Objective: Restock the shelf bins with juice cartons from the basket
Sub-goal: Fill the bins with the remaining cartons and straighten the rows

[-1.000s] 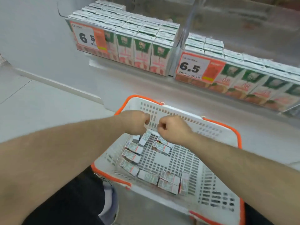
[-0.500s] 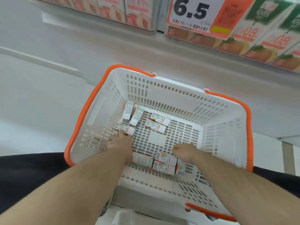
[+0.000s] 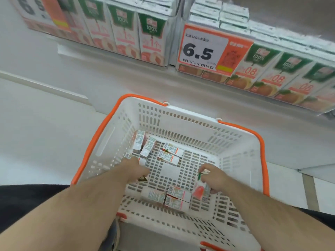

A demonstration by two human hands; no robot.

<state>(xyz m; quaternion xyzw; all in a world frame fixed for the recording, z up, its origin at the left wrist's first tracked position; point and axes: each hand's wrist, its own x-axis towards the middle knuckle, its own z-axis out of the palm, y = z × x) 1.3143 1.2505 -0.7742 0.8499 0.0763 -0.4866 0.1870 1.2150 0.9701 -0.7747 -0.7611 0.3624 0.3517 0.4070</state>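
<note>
A white basket (image 3: 239, 142) with an orange rim stands below the shelf. Several small juice cartons (image 3: 170, 154) lie on its floor. My right hand (image 3: 212, 176) grips one carton (image 3: 200, 191) at the near right, lifted on end. My left hand (image 3: 136, 169) reaches down at the left side and its fingers curl round a carton (image 3: 143, 178) that is mostly hidden under the hand. Above, the left shelf bin (image 3: 126, 38) holds pink cartons and the right shelf bin (image 3: 282, 77) holds orange ones.
A 6.5 price tag (image 3: 203, 49) hangs on the right bin's front, another tag (image 3: 36, 9) on the left bin. Grey shelf ledge (image 3: 126, 80) runs between bins and basket. My dark trouser leg (image 3: 27, 201) is at the left.
My view tilted up from the basket so the bins show more. My right hand has taken hold of a carton and raised it on end; my left hand closed on another.
</note>
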